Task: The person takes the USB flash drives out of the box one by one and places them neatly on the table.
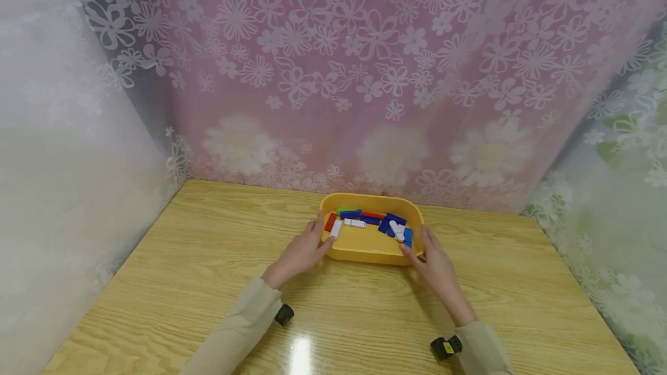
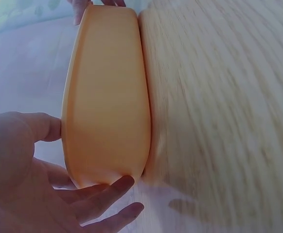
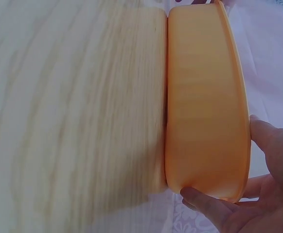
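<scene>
A yellow plastic basin [image 1: 365, 255] with rounded corners stands on the table near its far edge. My left hand [image 1: 302, 250] grips its left end, thumb at the rim and fingers round the outer wall. At the right end my right hand [image 1: 435, 259] holds it the same way, its fingers [image 3: 204, 201] against the end wall in the right wrist view. Inside lie several small flat pieces: red [image 1: 330, 222], white [image 1: 355, 223], dark blue [image 1: 350, 214] and a bit of green. At the right, white pieces [image 1: 397, 230] overlap blue ones.
The wood-grain table [image 1: 208, 265] spreads in front of and beside the basin. Right behind its far edge hangs a pink flowered curtain [image 1: 333, 74]. Pale curtains [image 1: 78, 161] close off both sides. Black wrist cameras [image 1: 444, 348] sit under the sleeves.
</scene>
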